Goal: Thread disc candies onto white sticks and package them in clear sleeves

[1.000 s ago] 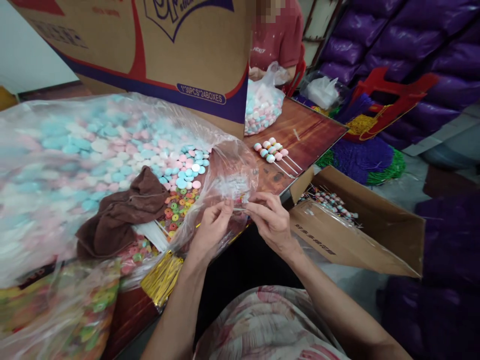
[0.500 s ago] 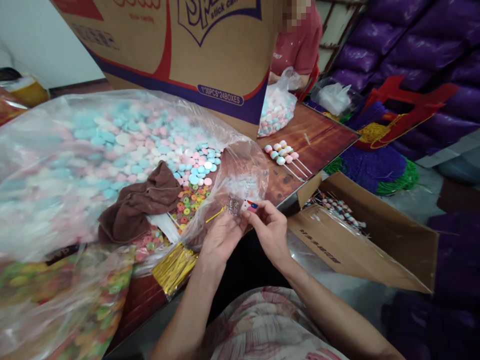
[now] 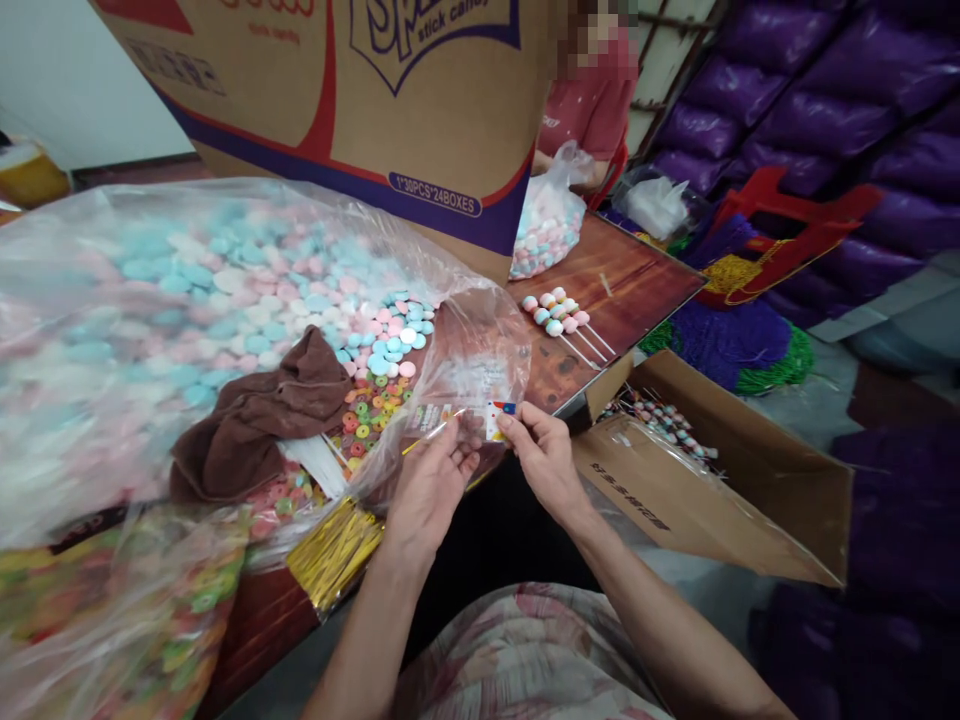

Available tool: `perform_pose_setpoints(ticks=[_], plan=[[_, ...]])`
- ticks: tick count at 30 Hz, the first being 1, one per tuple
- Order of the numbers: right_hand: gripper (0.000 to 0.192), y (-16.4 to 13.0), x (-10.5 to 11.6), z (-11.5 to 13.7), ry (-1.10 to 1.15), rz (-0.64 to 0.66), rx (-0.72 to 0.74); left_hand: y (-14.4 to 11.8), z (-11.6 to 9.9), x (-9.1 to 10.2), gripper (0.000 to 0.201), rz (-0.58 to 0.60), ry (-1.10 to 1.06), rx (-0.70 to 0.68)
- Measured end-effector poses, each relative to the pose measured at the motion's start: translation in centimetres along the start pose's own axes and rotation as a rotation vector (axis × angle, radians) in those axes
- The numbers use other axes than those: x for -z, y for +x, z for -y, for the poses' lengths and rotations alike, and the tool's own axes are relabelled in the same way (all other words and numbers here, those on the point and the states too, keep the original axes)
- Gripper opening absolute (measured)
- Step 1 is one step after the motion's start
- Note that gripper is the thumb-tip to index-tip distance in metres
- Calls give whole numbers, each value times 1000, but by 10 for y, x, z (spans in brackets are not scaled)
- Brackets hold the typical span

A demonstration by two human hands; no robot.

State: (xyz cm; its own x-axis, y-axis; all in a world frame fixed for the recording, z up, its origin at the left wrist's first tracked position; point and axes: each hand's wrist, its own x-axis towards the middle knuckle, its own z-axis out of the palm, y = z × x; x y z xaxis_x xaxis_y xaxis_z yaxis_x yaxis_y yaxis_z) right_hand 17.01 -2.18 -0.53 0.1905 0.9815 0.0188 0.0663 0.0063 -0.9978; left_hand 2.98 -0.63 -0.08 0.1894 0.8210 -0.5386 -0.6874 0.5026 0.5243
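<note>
At the table's front edge my right hand [image 3: 546, 455] pinches one end of a small clear printed bag [image 3: 495, 420] between thumb and fingers. The bag carries red, blue and white print and lies stretched flat toward the left. My left hand [image 3: 433, 490] is beside the bag's other end, with a thin gold twist tie [image 3: 420, 440] between its thumb and fingers. Whether the left fingers also grip the bag, I cannot tell. Below the left hand lies a packet of gold twist ties [image 3: 335, 552]. Several marshmallow sticks [image 3: 556, 312] lie on the table beyond the right hand.
A big clear bag of pastel marshmallows [image 3: 225, 290] covers the left side. Nearby are a brown cloth [image 3: 262, 415], ring gummies [image 3: 373, 415] and white sticks [image 3: 319, 465]. An open carton [image 3: 720, 510] holds finished sticks at right. A printed box [image 3: 337, 110] and a person [image 3: 589, 110] are behind.
My hands have moved slightly apart, and the small clear bag now shows spread out flat between them. The whole view has shifted slightly.
</note>
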Motion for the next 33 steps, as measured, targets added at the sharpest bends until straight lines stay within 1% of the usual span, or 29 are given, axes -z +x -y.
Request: perform_pose_setpoints(ticks=[2, 4, 6, 8, 10, 11, 13, 15, 19, 21, 24, 26, 29, 32, 33], plan=[[35, 1, 0, 0, -11, 33, 8, 0, 6, 0, 20, -35, 10, -55], [35, 1, -1, 1, -39, 59, 9, 1, 9, 0, 20, -99, -6, -111], [34, 2, -2, 1, -47, 56, 6, 4, 12, -1, 21, -154, -9, -170], [29, 2, -5, 2, -7, 31, 20, 6, 14, -4, 23, -185, 6, -236], [25, 3, -8, 4, 52, 11, 36, 7, 17, -9, 26, -186, 30, -306], [27, 4, -9, 5, 67, 3, 41, 7, 18, -12, 27, -182, 42, -339], [35, 5, -12, 6, 59, -18, 52, 7, 20, -16, 28, -174, 61, -378], [42, 6, -12, 6, 26, -36, 73, 7, 20, -16, 30, -168, 60, -378], [43, 9, -7, 0, -7, -13, 91, 11, 14, -11, 30, -169, 21, -344], [43, 11, -3, -3, -17, -7, 95, 13, 11, -10, 33, -198, 12, -364], [45, 14, 1, -6, 2, -30, 97, 14, 10, -15, 37, -250, 10, -424], [47, 17, 3, -7, 43, -40, 85, 14, 11, -19, 37, -249, 14, -441], [48, 20, 8, -9, 59, -12, 53, 17, 10, -22, 35, -227, 11, -425], [48, 28, 17, -12, -31, 64, 68, 21, 7, -23, 27, -254, -10, -433], [47, 34, 22, -13, -79, 63, 92, 22, 5, -23, 23, -267, -26, -435]])
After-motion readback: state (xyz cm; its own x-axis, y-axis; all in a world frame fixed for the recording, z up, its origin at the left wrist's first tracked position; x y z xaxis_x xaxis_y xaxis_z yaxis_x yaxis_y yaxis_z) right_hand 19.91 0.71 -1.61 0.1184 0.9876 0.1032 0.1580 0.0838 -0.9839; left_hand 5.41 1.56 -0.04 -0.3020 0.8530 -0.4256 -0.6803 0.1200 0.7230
